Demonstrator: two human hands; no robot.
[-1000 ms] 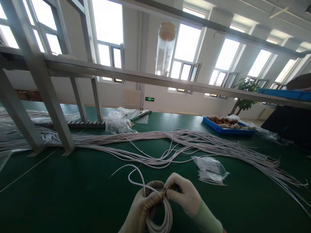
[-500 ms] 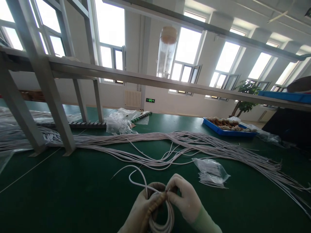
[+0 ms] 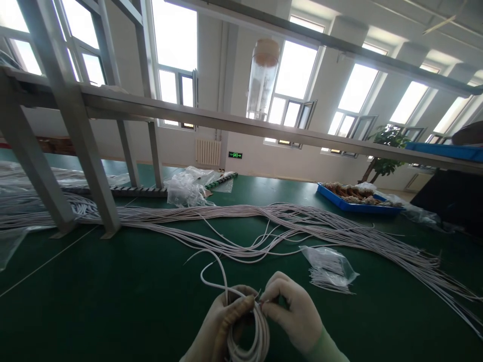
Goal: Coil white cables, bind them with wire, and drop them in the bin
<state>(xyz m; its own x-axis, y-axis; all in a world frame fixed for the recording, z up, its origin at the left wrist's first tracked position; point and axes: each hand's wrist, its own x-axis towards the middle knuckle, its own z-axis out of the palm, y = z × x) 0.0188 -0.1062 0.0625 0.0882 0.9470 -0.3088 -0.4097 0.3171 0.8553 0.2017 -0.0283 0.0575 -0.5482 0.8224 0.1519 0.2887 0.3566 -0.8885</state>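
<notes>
My gloved left hand (image 3: pixel 230 319) is closed around a coil of white cable (image 3: pixel 260 334), thumb on top. One loose cable end rises from the coil and curves away to the left above the table. Against the coil's upper right side, my gloved right hand (image 3: pixel 292 309) pinches a thin twist tie; its tip pokes up between the two hands. How far the tie goes around the coil is hidden by the fingers. To the right of my hands lies a clear plastic bag (image 3: pixel 332 266) with a bunch of short thin ties sticking out.
A long bundle of white cables (image 3: pixel 234 213) runs across the green table (image 3: pixel 151 296). Behind it are crumpled plastic bags (image 3: pixel 188 186) and a blue tray (image 3: pixel 350 205) of brownish parts. Metal shelf posts (image 3: pixel 90 166) stand at left; a bottle (image 3: pixel 262 80) sits on the shelf above.
My right hand has shifted slightly right, away from my left thumb, and the tie's tip now shows between them. The loose cable end has swung a little right and up.
</notes>
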